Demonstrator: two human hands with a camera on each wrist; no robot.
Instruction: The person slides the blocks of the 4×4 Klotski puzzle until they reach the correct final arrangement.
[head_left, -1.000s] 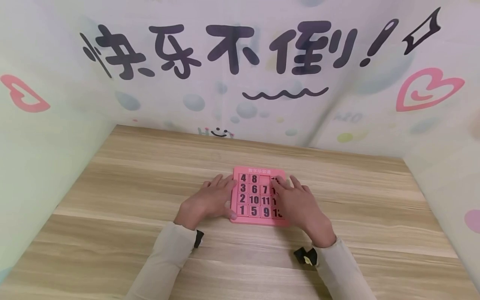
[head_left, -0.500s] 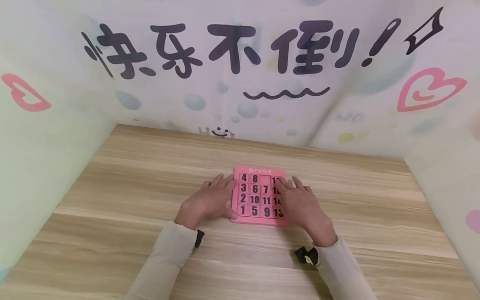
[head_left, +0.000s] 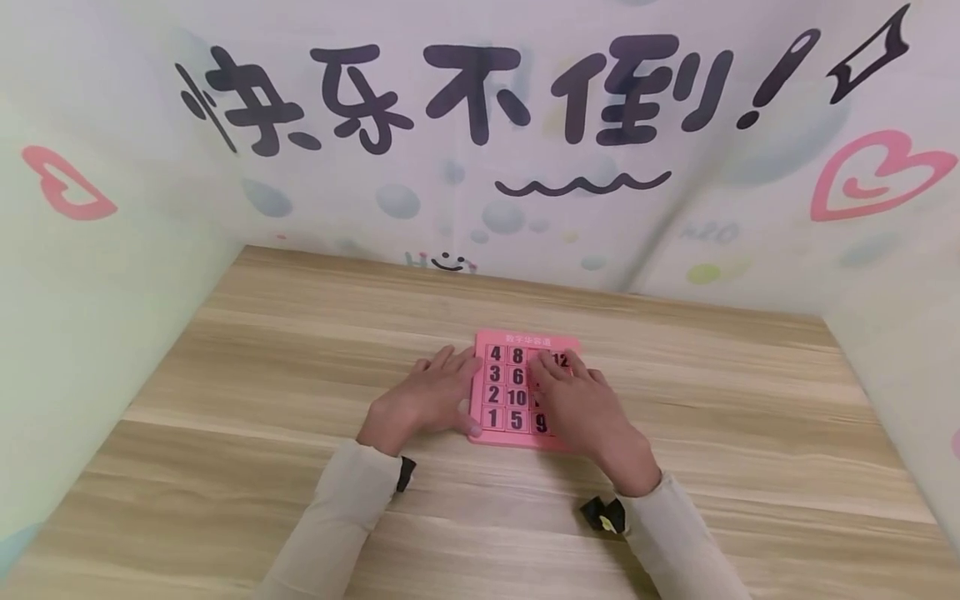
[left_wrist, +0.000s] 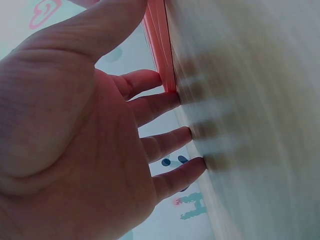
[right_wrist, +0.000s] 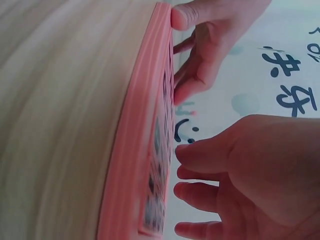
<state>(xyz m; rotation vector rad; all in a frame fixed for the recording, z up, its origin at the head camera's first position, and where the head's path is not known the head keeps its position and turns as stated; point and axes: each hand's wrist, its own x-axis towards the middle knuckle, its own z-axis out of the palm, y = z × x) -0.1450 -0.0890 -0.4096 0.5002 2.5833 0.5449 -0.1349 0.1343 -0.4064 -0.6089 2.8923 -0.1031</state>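
Note:
A pink sliding number puzzle [head_left: 527,443] lies flat on the wooden table, its numbered tiles set in a square frame. My left hand [head_left: 423,396] is at its left side, fingers reaching along that edge and thumb on the near left corner. In the left wrist view, the fairly straight fingers [left_wrist: 165,145] of that hand come down to the tabletop beside the pink edge. Over the right-hand columns lies my right hand [head_left: 588,408], fingertips at the top row just left of the tile 12 [head_left: 560,360]. It hides several tiles. In the right wrist view its fingers hover close over the tile face.
Wood-grain table [head_left: 300,333] surrounds the puzzle. A white printed backdrop [head_left: 465,225] with large dark characters rises behind the table, and pale walls stand at both sides. A black bow [head_left: 602,515] shows at the right sleeve's cuff.
My right hand has shifted left over the tiles, covering the gap in the top row and the 7, while the 12 shows fully. The left hand stays at the edge. The head view has shifted slightly.

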